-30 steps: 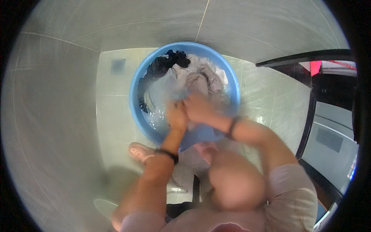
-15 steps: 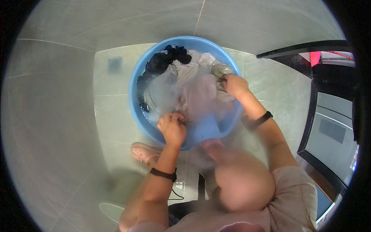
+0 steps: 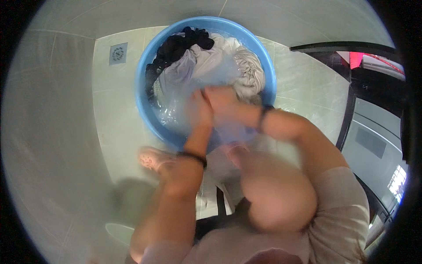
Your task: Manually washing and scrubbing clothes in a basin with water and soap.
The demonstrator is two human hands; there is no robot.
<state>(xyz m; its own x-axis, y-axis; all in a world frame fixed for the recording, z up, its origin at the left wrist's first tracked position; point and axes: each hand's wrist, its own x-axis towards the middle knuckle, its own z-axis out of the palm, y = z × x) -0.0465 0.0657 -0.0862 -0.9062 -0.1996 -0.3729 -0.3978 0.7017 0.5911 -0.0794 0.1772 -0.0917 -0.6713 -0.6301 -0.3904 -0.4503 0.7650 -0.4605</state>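
A round blue basin stands on the floor, with wet clothes and cloudy water in it. My left hand and my right hand meet over its middle, the fingers curled in and blurred. Whatever they grip is hidden. Dark clothes lie at the basin's far left, beside pale lilac-grey cloth. A bunched beige garment rests against the right side, just beyond my right hand. Below my left hand, suds and water show.
A square floor drain is set in the tiles left of the basin. My pink clog is close to the near left rim, and my bent knee rises at the near right. Grey walls surround the far and left sides; a dark-framed doorway is at right.
My right hand has left the cloth at the basin's right side and moved left to meet my left hand. My left hand has moved up and slightly right. The whole view has shifted a little.
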